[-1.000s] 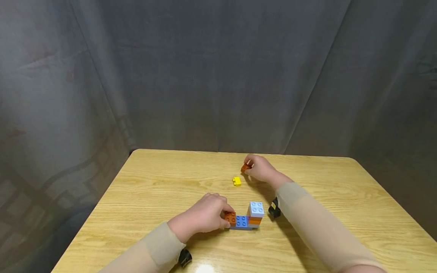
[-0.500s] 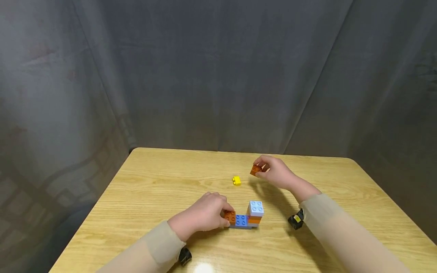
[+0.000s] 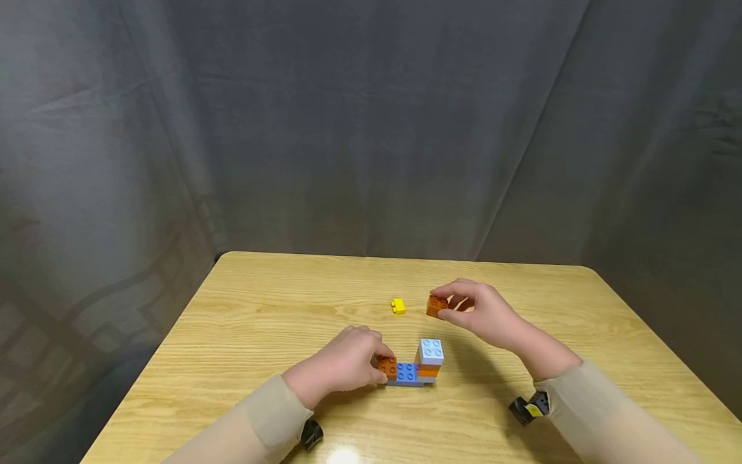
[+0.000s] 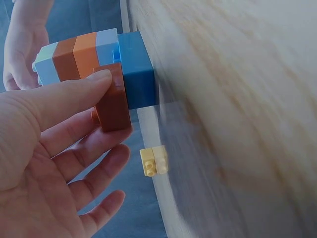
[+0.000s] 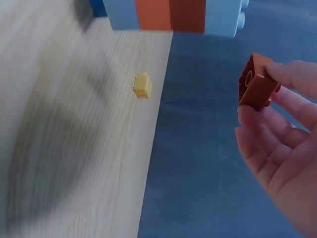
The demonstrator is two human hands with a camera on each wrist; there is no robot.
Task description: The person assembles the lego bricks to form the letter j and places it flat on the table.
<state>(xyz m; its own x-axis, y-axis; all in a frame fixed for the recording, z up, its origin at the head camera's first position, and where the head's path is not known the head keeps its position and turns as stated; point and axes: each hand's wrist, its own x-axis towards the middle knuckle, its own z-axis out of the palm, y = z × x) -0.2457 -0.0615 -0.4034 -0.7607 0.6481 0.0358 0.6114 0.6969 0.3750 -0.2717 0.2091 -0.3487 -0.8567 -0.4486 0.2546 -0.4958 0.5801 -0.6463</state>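
My left hand (image 3: 346, 361) pinches a reddish-brown brick (image 4: 113, 101) between thumb and fingers, at the left end of a long blue brick (image 3: 407, 372). At that blue brick's right end rises a stack of bricks, with orange and brown layers (image 3: 428, 370) and a pale blue brick (image 3: 431, 351) on top. Above the table, beyond the stack, my right hand (image 3: 484, 316) holds a second reddish-brown brick (image 3: 437, 306) by thumb and fingertips. The right wrist view shows the hollow underside of this brick (image 5: 257, 84).
A small yellow brick (image 3: 398, 306) lies on the wooden table (image 3: 278, 303), left of the right hand and beyond the blue brick. A dark grey curtain (image 3: 359, 129) hangs behind the table's far edge.
My right hand has lifted the second reddish-brown brick off the far part of the table and brought it right and nearer. The left hand stays at the blue brick's left end.
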